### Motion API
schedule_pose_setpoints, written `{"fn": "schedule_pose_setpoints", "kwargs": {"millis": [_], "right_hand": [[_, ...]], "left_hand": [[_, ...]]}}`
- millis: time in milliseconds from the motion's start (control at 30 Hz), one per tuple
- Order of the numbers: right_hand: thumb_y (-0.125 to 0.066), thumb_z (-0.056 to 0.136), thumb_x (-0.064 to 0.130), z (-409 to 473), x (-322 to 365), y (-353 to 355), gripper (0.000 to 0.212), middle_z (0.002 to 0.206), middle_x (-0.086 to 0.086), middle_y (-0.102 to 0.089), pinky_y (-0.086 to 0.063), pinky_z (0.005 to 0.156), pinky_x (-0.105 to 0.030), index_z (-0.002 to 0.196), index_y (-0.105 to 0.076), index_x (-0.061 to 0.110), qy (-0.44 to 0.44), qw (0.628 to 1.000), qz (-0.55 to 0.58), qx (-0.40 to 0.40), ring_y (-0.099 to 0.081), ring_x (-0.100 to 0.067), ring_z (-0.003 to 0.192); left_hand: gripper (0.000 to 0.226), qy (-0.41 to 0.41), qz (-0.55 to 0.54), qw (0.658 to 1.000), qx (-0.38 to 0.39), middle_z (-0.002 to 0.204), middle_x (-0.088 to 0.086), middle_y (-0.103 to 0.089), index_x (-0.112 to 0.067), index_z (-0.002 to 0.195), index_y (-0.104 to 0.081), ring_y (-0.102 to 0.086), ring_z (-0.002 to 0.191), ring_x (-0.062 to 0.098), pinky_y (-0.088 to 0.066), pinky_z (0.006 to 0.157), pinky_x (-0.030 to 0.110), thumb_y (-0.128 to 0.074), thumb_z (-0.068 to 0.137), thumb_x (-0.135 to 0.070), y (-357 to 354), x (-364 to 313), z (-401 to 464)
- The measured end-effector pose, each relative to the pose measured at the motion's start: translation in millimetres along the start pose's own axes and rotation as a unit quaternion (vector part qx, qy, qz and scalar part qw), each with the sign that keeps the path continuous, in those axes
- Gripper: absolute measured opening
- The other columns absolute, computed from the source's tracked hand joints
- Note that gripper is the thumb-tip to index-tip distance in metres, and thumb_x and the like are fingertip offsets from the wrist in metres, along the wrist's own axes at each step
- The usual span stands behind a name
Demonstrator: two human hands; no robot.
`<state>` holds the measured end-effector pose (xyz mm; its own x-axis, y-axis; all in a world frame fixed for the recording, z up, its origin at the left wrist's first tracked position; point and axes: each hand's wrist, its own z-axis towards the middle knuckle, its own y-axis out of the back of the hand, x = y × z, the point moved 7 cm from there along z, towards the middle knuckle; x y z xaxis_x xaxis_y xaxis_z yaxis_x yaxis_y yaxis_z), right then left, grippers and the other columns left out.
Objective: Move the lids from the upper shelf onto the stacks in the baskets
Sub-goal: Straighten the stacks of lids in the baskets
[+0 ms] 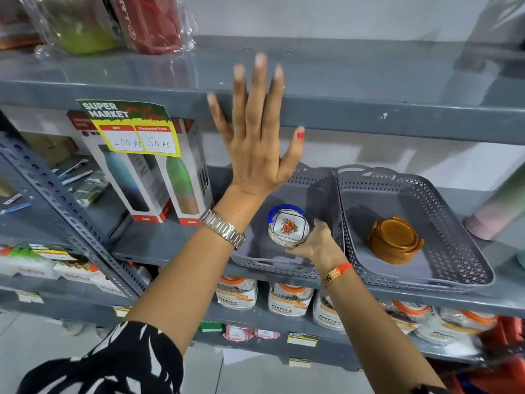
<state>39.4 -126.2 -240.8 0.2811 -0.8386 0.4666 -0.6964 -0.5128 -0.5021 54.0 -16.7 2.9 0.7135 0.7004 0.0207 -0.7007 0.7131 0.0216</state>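
Observation:
Two grey perforated baskets stand side by side on the middle shelf. The left basket (321, 183) holds a stack of white lids with a flower print (288, 227) and a blue rim behind it. The right basket (443, 211) holds a stack of brown lids (393, 237). My right hand (315, 243) grips the near right edge of the white stack. My left hand (255, 132) is raised flat with fingers spread in front of the upper shelf (369, 78); it holds nothing. The part of the upper shelf in front of me looks bare.
Plastic-wrapped green and red goods (113, 21) sit at the upper shelf's left end. Boxed bottles (159, 177) with a price tag (133, 129) stand left of the baskets. Jars (289, 298) line the shelf below. A slanted perforated steel brace (56, 200) crosses the left side.

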Motion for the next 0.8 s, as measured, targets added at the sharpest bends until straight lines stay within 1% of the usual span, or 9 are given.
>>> {"fn": "schedule_pose_setpoints", "kwargs": {"millis": [100, 233, 300, 367, 433, 500, 567, 700, 800], "right_hand": [[-0.027, 0.099, 0.044, 6.7, -3.2, 10.0, 0.057, 0.142, -0.018, -0.042, -0.023, 0.114, -0.046, 0.137, -0.041, 0.003, 0.015, 0.999, 0.031, -0.024, -0.038, -0.033, 0.134], [-0.042, 0.097, 0.036, 3.4, -3.3, 22.6, 0.026, 0.087, 0.003, -0.051, -0.048, 0.091, -0.029, 0.099, -0.052, 0.013, 0.079, 0.991, 0.091, -0.059, -0.053, -0.024, 0.074], [-0.045, 0.097, 0.034, 0.2, -1.8, 23.2, 0.027, 0.073, -0.003, -0.046, -0.040, 0.063, -0.023, 0.080, -0.046, 0.012, 0.085, 0.990, 0.094, -0.068, -0.042, -0.016, 0.060], [-0.043, 0.098, 0.036, 3.5, 0.5, 18.8, 0.031, 0.081, -0.010, -0.053, -0.046, 0.070, -0.025, 0.094, -0.053, 0.007, 0.089, 0.990, 0.097, -0.051, -0.058, -0.019, 0.077], [-0.039, 0.099, 0.038, 2.5, 1.0, 12.0, 0.045, 0.085, -0.013, -0.055, -0.048, 0.087, -0.033, 0.123, -0.050, 0.002, 0.084, 0.991, 0.096, -0.037, -0.061, -0.024, 0.092], [-0.034, 0.100, 0.040, 1.6, 2.3, 5.6, 0.052, 0.090, -0.014, -0.057, -0.049, 0.078, -0.032, 0.131, -0.045, 0.000, 0.079, 0.990, 0.111, -0.021, -0.059, -0.026, 0.085], [-0.031, 0.101, 0.041, 2.1, 3.0, 2.3, 0.054, 0.110, -0.019, -0.060, -0.047, 0.087, -0.035, 0.135, -0.044, 0.000, 0.078, 0.992, 0.103, -0.012, -0.059, -0.032, 0.107], [-0.029, 0.099, 0.048, 8.5, 6.6, -3.7, 0.064, 0.136, -0.023, -0.051, -0.042, 0.095, -0.042, 0.135, -0.044, -0.002, 0.055, 0.995, 0.087, -0.002, -0.049, -0.035, 0.126], [-0.030, 0.096, 0.055, 15.1, 8.6, -8.5, 0.070, 0.132, -0.024, -0.056, -0.044, 0.100, -0.047, 0.131, -0.053, 0.000, 0.055, 0.997, 0.060, -0.005, -0.053, -0.037, 0.122]], "left_hand": [[0.069, -0.063, -0.014, 0.996, 0.055, 0.158, -0.004, 0.012, -0.020, 0.151, 0.000, 0.008, 0.145, 0.015, 0.010, 0.117, 0.045, -0.037, 0.094, -0.035, -7.7, -0.7, -68.7], [0.060, 0.111, -0.093, 0.934, 0.327, 0.157, 0.002, -0.014, -0.012, 0.147, -0.021, -0.013, 0.145, 0.019, -0.006, 0.119, 0.038, -0.041, 0.093, -0.026, -50.1, 24.9, -152.0], [0.051, 0.343, -0.207, 0.801, 0.444, 0.154, 0.005, -0.026, -0.012, 0.147, -0.025, -0.023, 0.142, 0.020, -0.013, 0.111, 0.023, -0.037, 0.100, -0.029, -69.6, 32.0, -172.4], [0.051, 0.565, -0.280, 0.607, 0.483, 0.144, 0.005, -0.044, -0.011, 0.146, -0.027, -0.040, 0.133, 0.013, -0.027, 0.097, 0.013, -0.028, 0.103, -0.037, -82.1, 24.6, -192.3], [0.055, 0.639, -0.273, 0.518, 0.499, 0.105, -0.003, -0.071, -0.013, 0.142, -0.033, -0.061, 0.098, -0.005, -0.042, 0.076, 0.006, -0.015, 0.101, -0.046, -93.2, 20.9, -208.0], [0.062, 0.651, -0.264, 0.480, 0.526, 0.073, -0.003, -0.071, -0.016, 0.130, -0.044, -0.064, 0.060, -0.005, -0.047, 0.051, 0.007, -0.007, 0.098, -0.054, -97.1, 18.3, -212.3], [0.077, 0.662, -0.278, 0.455, 0.526, 0.073, 0.002, -0.068, -0.008, 0.119, -0.055, -0.060, 0.044, 0.003, -0.043, 0.038, 0.010, -0.002, 0.095, -0.059, -103.1, 17.8, -221.7], [0.081, 0.655, -0.292, 0.452, 0.530, 0.077, 0.005, -0.065, -0.012, 0.088, -0.062, -0.061, 0.058, 0.006, -0.049, 0.057, 0.011, 0.001, 0.092, -0.062, -110.4, 18.7, -232.5], [0.088, 0.649, -0.298, 0.449, 0.537, 0.109, 0.015, -0.067, -0.007, 0.117, -0.061, -0.061, 0.083, 0.016, -0.048, 0.074, 0.022, 0.002, 0.092, -0.062, -111.1, 20.4, -238.5]]}}
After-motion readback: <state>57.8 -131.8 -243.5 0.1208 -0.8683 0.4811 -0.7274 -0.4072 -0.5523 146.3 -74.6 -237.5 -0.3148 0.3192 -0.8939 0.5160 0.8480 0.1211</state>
